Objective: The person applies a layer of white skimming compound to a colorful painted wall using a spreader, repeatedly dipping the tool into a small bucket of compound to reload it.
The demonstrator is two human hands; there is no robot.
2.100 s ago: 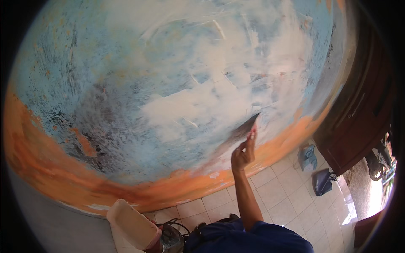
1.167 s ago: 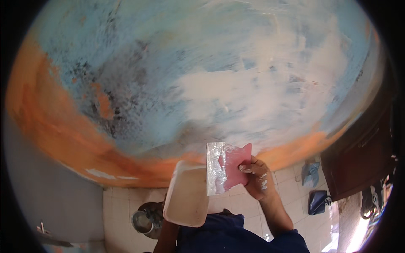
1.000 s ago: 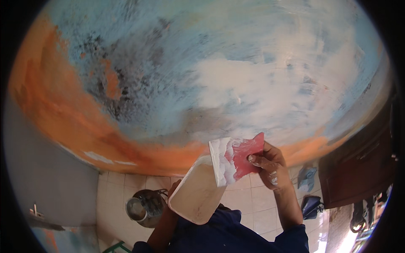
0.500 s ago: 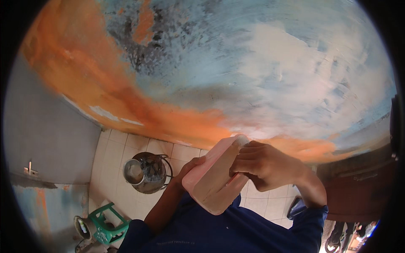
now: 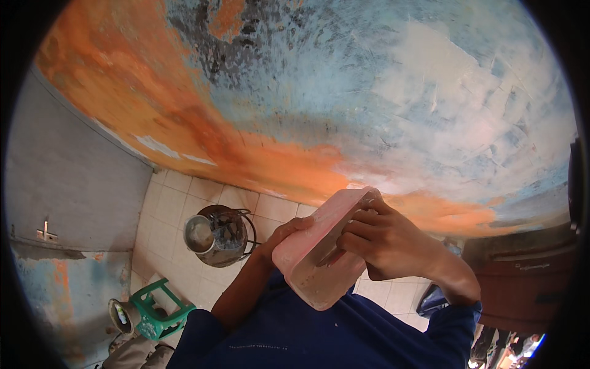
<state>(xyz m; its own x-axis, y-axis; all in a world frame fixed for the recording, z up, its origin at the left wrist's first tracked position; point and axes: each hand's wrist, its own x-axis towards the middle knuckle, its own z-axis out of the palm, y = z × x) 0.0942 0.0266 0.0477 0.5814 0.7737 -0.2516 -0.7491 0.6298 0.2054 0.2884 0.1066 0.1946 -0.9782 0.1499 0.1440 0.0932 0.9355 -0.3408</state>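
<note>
Held tilted in front of my chest is a pink plastic container [image 5: 302,237], rectangular with rounded corners. Its hollow faces right and has greyish smears inside. My left hand [image 5: 287,235] grips its left side, thumb over the outer wall. Curled fingers of my right hand [image 5: 393,241] reach into the hollow near the far end. A thin edge shows beneath them, but what they hold I cannot make out. Beyond the container rises a wall [image 5: 344,123] with worn blue and orange paint and broad whitish patches.
On the tiled floor [image 5: 166,212] at left, a round pot-like vessel [image 5: 200,235] rests on a dark, splattered round top. A green plastic stool [image 5: 161,313] stands lower left, beside a grey door [image 5: 86,166]. Dark reddish-brown furniture [image 5: 522,277] is at right.
The container has turned so its pink outer side shows more, and its far end sits slightly higher. My right hand has moved a little with it. The whole view has shifted slightly.
</note>
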